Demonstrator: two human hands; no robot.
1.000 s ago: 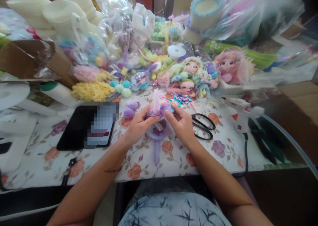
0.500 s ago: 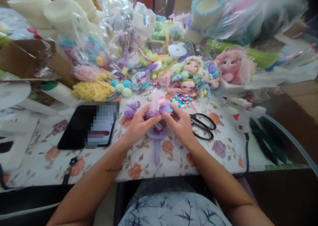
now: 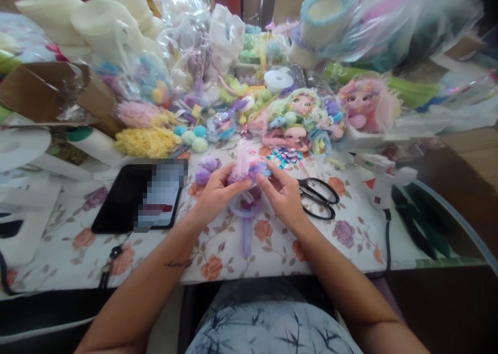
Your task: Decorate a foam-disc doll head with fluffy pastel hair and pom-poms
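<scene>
Between my two hands is a small fluffy piece (image 3: 245,159) with pale pink strands on top and purple and blue fuzz below. My left hand (image 3: 218,188) is closed on its left side, thumb along the front. From the right, my right hand (image 3: 283,190) grips the blue and purple part between thumb and fingers. Below them a lilac ring with a strap (image 3: 246,235) lies on the cloth; its upper part is partly hidden by my hands. Purple pompoms (image 3: 206,170) sit by my left fingers. Black-handled scissors (image 3: 319,198) rest right of my right hand.
A phone (image 3: 124,198) lies on the flowered cloth at left. Shiny sequins (image 3: 286,157) are behind my right hand. A white glue gun (image 3: 381,178) stands at right with its cord. Farther back are doll heads (image 3: 301,104), yellow yarn (image 3: 146,142) and a cardboard box (image 3: 42,95).
The view has shifted very slightly. Both hands keep their grip on the fluffy piece, with only a small movement of the right thumb.
</scene>
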